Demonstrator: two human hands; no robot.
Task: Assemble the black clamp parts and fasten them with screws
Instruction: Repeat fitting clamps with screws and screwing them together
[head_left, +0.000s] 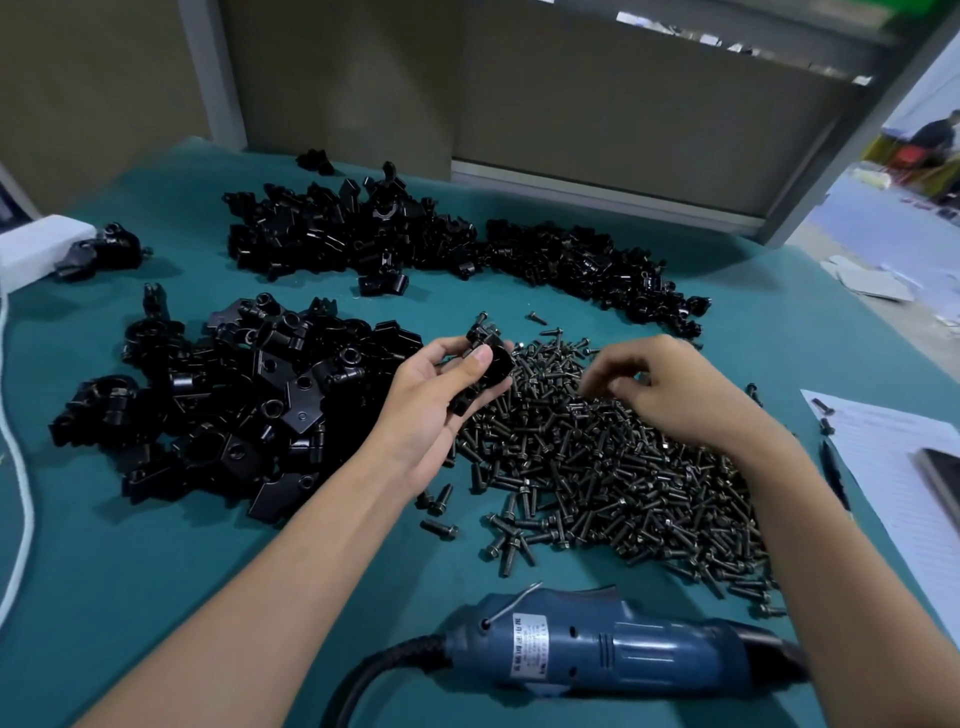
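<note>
Clamp parts (234, 415) lie heaped left and far on the counter (156, 571); screws (597, 467) heaped right; driver (597, 649) near. Left hand (431, 410) grip holds one clamp (488, 371), centre. Right hand (670, 389) over screws, grip blurred: cannot tell. Likely step: screw pick. Next: seat screw in clamp.

The surface (182, 571) before me is teal. The clamp parts (249, 410) are glossy black, the screws (597, 467) dark brownish-grey, the power screwdriver (613, 644) blue with a black cord (374, 670), and the paper (883, 447) white.

Two bare forearms (291, 561)
We see the left hand (434, 410) and the right hand (675, 389) bare too, the left thumbnail cut short.
</note>
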